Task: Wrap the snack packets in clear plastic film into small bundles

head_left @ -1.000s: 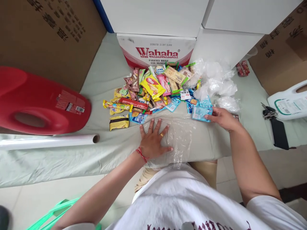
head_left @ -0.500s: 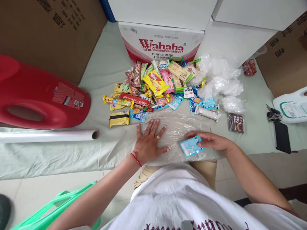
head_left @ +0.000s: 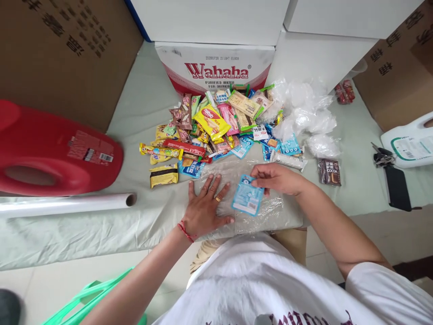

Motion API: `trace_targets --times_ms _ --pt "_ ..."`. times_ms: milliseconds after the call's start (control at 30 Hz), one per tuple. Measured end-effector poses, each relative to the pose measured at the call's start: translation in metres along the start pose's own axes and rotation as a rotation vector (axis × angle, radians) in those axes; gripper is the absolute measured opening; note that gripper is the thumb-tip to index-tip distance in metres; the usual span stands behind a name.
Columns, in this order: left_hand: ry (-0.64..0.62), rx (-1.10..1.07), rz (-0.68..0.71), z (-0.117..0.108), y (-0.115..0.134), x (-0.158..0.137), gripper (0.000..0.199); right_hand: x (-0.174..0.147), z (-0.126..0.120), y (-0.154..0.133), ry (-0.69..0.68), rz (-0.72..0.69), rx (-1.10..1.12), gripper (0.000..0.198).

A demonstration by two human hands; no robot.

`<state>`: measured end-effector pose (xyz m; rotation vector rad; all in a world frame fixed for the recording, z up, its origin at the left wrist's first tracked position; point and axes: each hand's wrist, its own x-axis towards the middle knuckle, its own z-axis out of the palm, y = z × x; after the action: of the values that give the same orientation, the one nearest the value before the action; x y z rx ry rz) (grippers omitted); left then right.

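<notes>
My left hand (head_left: 204, 207) lies flat with spread fingers on a sheet of clear plastic film (head_left: 267, 212) at the table's near edge. Pinched by one edge in my right hand (head_left: 277, 179) is a light blue snack packet (head_left: 248, 196), held over the film. Beyond both hands spreads a heap of wrapped snacks, among them a yellow nabati packet (head_left: 212, 122), a red bar (head_left: 184, 146) and a white-wrapped bar (head_left: 287, 160). Several clear plastic-wrapped bundles (head_left: 304, 113) sit at the heap's right. A brown cocoa packet (head_left: 329, 172) lies right of my right hand.
A roll of film (head_left: 67, 204) and a big red jug (head_left: 57, 153) occupy the left. At the back stands a Wahaha carton (head_left: 216, 65). Keys (head_left: 384, 155), a black phone-like item (head_left: 398, 188) and a white bottle (head_left: 411, 144) are on the right. A green bag (head_left: 84, 300) is below the table.
My right hand has carried the blue packet leftward, closer to my left hand, and turned it more upright. My left hand stays pressed on the film. The view has shifted slightly.
</notes>
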<state>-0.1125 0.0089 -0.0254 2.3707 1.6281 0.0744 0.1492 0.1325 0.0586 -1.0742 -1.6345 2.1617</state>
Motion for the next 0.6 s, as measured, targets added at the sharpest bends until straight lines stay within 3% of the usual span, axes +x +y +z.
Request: trace_targets --times_ms 133,200,300,400,500,600 --pt "0.022 0.001 -0.001 0.002 -0.001 -0.001 0.108 0.011 0.019 0.012 0.234 0.04 0.162 0.053" --pt "0.04 0.002 -0.015 0.004 -0.001 -0.001 0.113 0.002 0.024 0.023 0.251 0.109 0.128 0.052" --pt "0.063 -0.005 -0.021 0.007 -0.001 -0.001 0.119 -0.013 0.023 0.028 0.332 0.15 -0.263 0.047" --pt "0.07 -0.009 -0.014 0.008 -0.002 0.0 0.117 -0.008 0.011 0.013 0.534 0.027 -0.73 0.04" --pt "0.098 -0.005 -0.017 0.005 0.0 0.0 0.112 0.026 -0.008 -0.008 0.65 0.027 -1.03 0.039" --pt "0.195 0.015 -0.061 -0.006 0.007 -0.005 0.091 0.076 -0.025 -0.015 0.761 0.214 -1.215 0.042"
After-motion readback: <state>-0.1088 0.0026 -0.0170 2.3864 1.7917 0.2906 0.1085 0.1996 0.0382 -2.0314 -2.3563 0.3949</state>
